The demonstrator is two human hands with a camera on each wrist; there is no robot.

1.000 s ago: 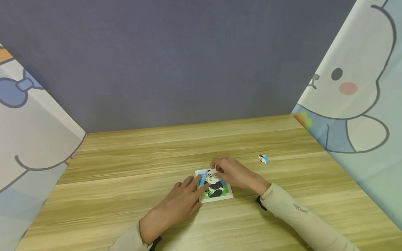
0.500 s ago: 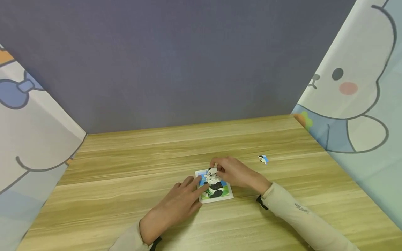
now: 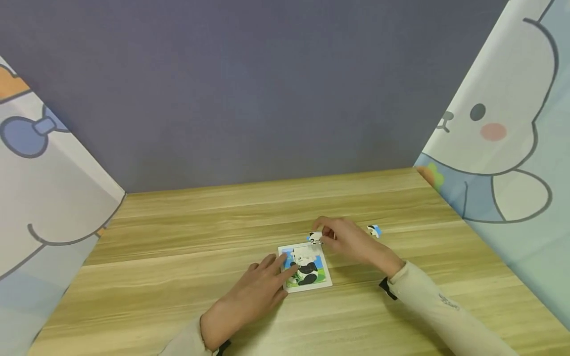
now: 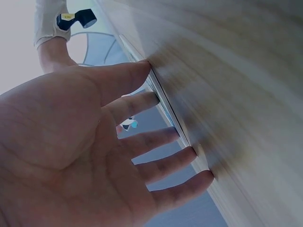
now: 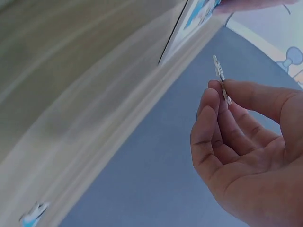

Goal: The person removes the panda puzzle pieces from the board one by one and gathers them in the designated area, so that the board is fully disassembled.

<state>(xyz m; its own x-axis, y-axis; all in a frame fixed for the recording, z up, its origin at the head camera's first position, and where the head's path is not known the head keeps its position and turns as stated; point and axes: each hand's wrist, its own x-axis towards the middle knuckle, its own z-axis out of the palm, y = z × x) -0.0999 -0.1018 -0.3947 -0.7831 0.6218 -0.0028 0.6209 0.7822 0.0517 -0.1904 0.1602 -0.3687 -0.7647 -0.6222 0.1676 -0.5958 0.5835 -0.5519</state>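
A panda jigsaw puzzle in a white frame [image 3: 330,283] lies on the wooden table. My left hand [image 3: 256,290] rests spread at its left side, with two fingertips over the picture and the thumb by the lower left corner. In the left wrist view the straight fingers [image 4: 163,163] reach the board's edge. My right hand [image 3: 354,240] pinches a puzzle piece [image 3: 314,238] with a panda's face, held just past the board's upper right corner. Edge-on in the right wrist view, the thin piece [image 5: 219,71] sits between thumb and fingertips. A pale bare patch [image 3: 305,254] shows at the picture's top.
Another puzzle piece [image 3: 374,231], black, white and blue, lies on the table behind the right hand. A grey panel [image 3: 267,99] rises at the table's far edge. Cartoon-printed sheets [image 3: 498,148] flank the table on both sides.
My right hand has lifted the panda-face piece from the picture and carried it up and to the right. A pale patch shows where it was. The left hand has stayed in place.
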